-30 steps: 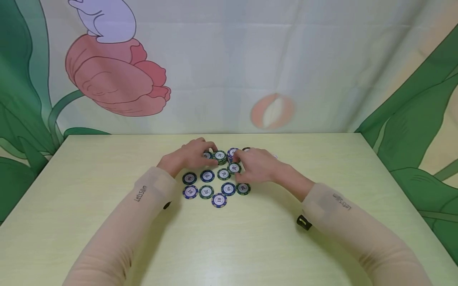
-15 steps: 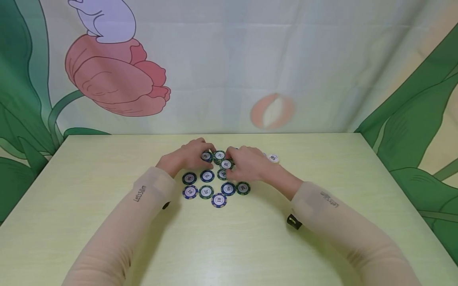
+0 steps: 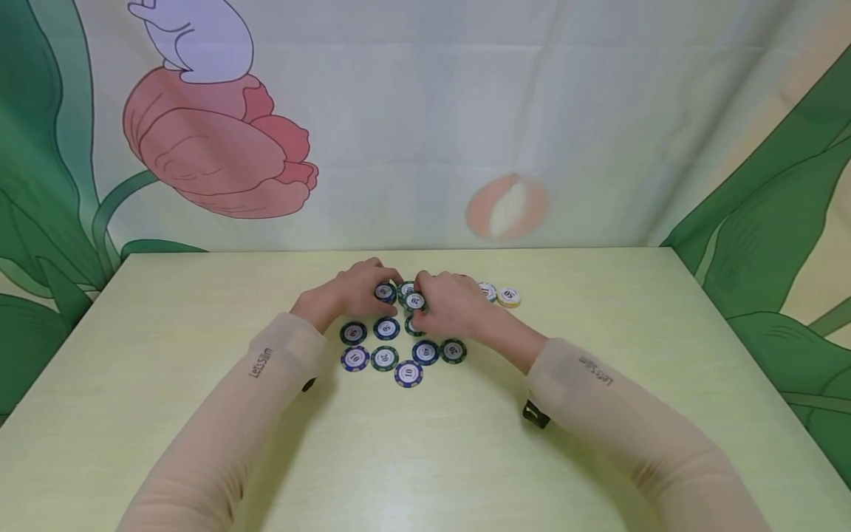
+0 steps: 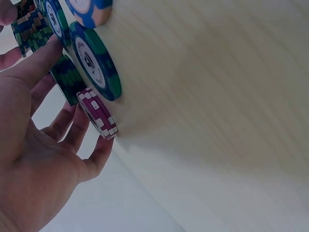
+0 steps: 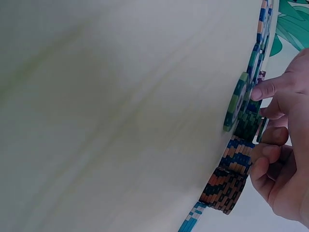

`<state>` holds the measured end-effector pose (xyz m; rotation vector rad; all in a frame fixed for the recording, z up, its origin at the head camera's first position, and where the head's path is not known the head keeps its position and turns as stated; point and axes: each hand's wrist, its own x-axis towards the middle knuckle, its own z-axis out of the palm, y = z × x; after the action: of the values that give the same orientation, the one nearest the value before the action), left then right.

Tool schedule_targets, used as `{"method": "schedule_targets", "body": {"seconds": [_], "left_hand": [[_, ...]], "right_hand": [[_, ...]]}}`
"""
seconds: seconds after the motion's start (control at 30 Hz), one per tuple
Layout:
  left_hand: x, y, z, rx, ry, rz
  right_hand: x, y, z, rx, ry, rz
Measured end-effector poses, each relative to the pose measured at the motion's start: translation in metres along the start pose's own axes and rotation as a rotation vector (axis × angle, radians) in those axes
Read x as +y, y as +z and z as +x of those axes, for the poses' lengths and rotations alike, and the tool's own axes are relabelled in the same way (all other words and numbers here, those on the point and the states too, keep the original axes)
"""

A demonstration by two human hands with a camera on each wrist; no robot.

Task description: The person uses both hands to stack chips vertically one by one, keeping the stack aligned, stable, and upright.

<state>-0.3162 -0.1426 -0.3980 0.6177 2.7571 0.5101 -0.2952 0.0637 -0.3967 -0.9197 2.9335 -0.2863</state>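
At the back of the table, my left hand (image 3: 355,289) holds its thumb and fingers around a short stack of dark poker chips (image 3: 385,292). The left wrist view has the thumb against a green-edged chip stack (image 4: 67,79); a purple-and-white chip stack (image 4: 98,113) sits by the outer fingers. My right hand (image 3: 452,303) pinches a green poker chip (image 3: 415,301) marked 20, at the near side of a green chip stack (image 3: 406,287) and partly covering it. From the right wrist, only the edge of the pinched chip (image 5: 262,129) shows between the fingers.
Several loose chips lie nearer me, among them a blue chip (image 3: 408,374) in front. White-faced chips (image 3: 509,297) stand beyond my right hand. Blue-and-orange (image 5: 236,154) and black-and-orange stacks (image 5: 223,190) stand beside the right fingers. A printed curtain (image 3: 598,133) hangs behind the table.
My right hand has moved left with the green chip, bringing it up to the green stack. White-faced chips on the right have come into sight behind it. The left hand stays almost still.
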Motion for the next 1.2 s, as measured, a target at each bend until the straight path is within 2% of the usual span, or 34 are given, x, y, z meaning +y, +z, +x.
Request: {"method": "schedule_targets", "body": {"seconds": [0.53,0.8,1.2], "left_hand": [[0.0000,0.0014,0.0007,0.005,0.007,0.003],[-0.0007,0.0020,0.0010,0.014,0.001,0.001],[0.0024,0.0059,0.0041,0.046,-0.003,0.058]], "right_hand": [[-0.0014,0.0034,0.0016,0.025,-0.008,-0.056],[0.0006,0.0007,-0.0003,0.047,-0.021,-0.006],[0.0022,0.0026,0.0007,0.100,-0.042,-0.015]]}}
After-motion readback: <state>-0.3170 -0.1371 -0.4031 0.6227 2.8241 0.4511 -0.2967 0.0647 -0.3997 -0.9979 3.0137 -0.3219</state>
